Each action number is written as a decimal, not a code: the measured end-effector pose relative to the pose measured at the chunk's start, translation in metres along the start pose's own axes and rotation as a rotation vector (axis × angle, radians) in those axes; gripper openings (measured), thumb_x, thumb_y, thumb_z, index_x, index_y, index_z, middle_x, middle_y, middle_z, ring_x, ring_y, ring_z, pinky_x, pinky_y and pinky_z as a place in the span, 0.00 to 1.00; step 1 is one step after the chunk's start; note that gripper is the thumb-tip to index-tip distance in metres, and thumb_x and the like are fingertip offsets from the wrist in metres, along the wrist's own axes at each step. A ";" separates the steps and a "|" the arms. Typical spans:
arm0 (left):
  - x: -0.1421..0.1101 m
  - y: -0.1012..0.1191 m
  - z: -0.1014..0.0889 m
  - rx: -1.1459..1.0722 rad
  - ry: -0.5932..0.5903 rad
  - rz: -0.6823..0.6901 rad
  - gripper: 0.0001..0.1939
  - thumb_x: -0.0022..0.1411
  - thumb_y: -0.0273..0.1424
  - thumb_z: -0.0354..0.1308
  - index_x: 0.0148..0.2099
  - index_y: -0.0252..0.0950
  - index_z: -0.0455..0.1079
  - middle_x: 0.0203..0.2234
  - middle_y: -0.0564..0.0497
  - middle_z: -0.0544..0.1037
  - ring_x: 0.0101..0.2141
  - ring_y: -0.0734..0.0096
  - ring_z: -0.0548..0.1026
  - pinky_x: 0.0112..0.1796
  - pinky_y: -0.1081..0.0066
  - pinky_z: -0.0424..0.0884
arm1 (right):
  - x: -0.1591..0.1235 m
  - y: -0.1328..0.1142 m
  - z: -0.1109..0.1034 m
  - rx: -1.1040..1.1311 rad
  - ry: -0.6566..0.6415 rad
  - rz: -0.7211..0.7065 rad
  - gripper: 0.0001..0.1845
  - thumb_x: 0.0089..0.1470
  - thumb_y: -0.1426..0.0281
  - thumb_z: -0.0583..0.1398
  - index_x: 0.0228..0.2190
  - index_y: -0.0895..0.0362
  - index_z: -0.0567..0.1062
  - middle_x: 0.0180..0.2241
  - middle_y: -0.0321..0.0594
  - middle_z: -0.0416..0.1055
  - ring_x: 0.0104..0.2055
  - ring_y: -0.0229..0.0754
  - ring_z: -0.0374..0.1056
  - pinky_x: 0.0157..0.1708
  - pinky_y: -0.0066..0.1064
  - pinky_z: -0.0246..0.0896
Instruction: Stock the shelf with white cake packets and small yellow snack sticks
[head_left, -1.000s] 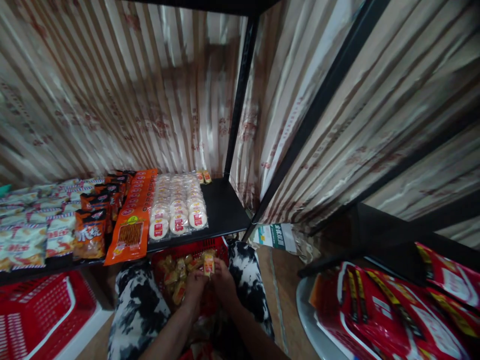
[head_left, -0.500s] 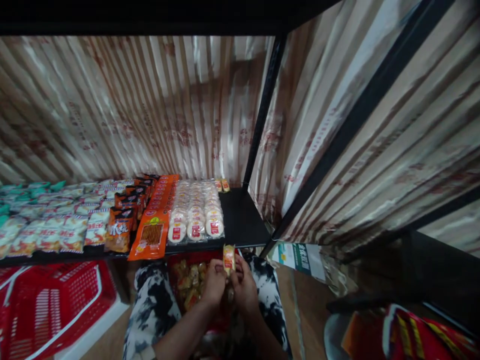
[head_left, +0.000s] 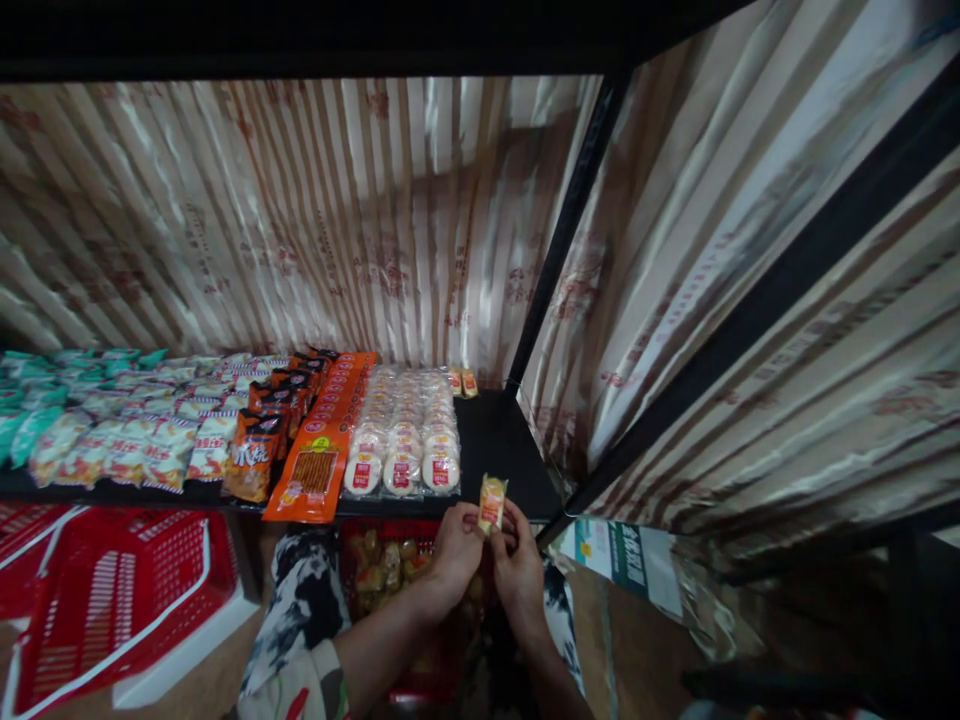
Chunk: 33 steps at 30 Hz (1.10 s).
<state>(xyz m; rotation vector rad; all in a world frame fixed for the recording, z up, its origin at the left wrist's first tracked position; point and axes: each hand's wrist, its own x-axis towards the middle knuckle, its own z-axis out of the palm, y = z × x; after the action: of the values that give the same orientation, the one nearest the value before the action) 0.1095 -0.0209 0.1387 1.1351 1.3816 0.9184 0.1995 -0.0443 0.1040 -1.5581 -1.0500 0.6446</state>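
Observation:
A small yellow wrapped snack packet [head_left: 492, 503] with a red-and-white label stands upright between my hands, at the shelf's front edge. My left hand [head_left: 459, 552] pinches it from the left, fingers curled. From the right, my right hand [head_left: 517, 572] grips its lower end with thumb and fingers. Two similar yellow packets [head_left: 463, 382] sit at the back of the black shelf [head_left: 495, 440], beside rows of round white wrapped crackers [head_left: 402, 472]. Below my hands, between my knees, a red basket [head_left: 424, 531] contains several more yellow packets [head_left: 390, 565], partly hidden by my arms.
Left of the crackers lie a long orange snack bag [head_left: 315, 465], orange-black bags [head_left: 255, 455], white bags [head_left: 169, 450] and green bags [head_left: 34, 425]. Another red basket [head_left: 142, 590] stands at lower left. A black post [head_left: 559, 230] rises at the shelf's right corner.
Both hands have risen with the packet from over the basket toward the shelf's front edge. The view has shifted to the right-hand packs leaving sight and more green bags showing at left.

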 end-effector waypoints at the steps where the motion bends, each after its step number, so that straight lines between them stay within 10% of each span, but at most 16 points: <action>1: 0.004 0.001 0.001 0.023 0.006 0.015 0.09 0.53 0.21 0.51 0.33 0.35 0.70 0.32 0.49 0.77 0.33 0.73 0.73 0.34 0.77 0.66 | 0.004 0.000 0.000 0.005 0.002 0.002 0.26 0.48 0.60 0.54 0.48 0.58 0.66 0.45 0.50 0.71 0.40 0.46 0.71 0.41 0.39 0.67; 33: 0.089 0.041 0.050 0.189 -0.016 -0.030 0.06 0.54 0.26 0.56 0.35 0.32 0.73 0.32 0.44 0.79 0.34 0.68 0.75 0.32 0.75 0.65 | 0.100 0.017 0.019 -0.270 0.169 -0.108 0.25 0.47 0.69 0.51 0.49 0.57 0.69 0.41 0.46 0.67 0.43 0.47 0.64 0.44 0.36 0.60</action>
<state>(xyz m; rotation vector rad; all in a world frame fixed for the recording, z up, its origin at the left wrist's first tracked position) 0.1669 0.0724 0.1493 1.2567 1.4921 0.7675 0.2342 0.0522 0.0958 -1.7409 -1.1177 0.2997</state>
